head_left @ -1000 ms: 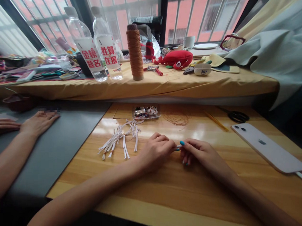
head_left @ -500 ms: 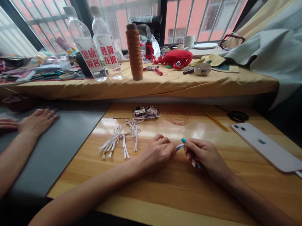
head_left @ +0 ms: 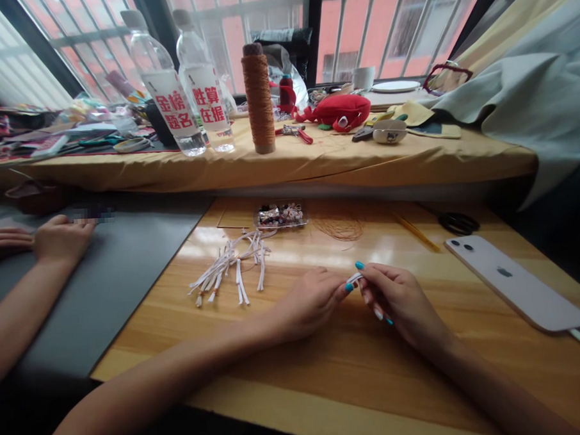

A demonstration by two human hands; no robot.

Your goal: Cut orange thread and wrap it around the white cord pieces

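Between my two hands is a short white cord (head_left: 354, 278), mostly covered by fingers. My left hand (head_left: 317, 299) pinches one end with thumb and finger. My right hand (head_left: 394, 296), with blue-painted nails, grips the other end, its lower fingers curled beneath. To the left on the wooden table lies a bunch of white cords (head_left: 229, 262), several with cut ends hanging toward me. Behind them stands a clear tray of beads (head_left: 280, 215), and a loose coil of thin brown thread (head_left: 338, 228) rests beside it.
At right lie a yellow pencil-like stick (head_left: 416, 232), black-handled scissors (head_left: 457, 223) and a phone (head_left: 516, 283) with its cable. A brown thread spool (head_left: 258, 100) and two bottles (head_left: 208, 93) stand on the cloth-covered ledge (head_left: 317, 168). Another person's hand (head_left: 63, 240) is on the grey surface at left.
Both my hands have shifted slightly right with the white cord, and more of it shows between them. The left fingers look flatter. The other person's hand has moved a little left.
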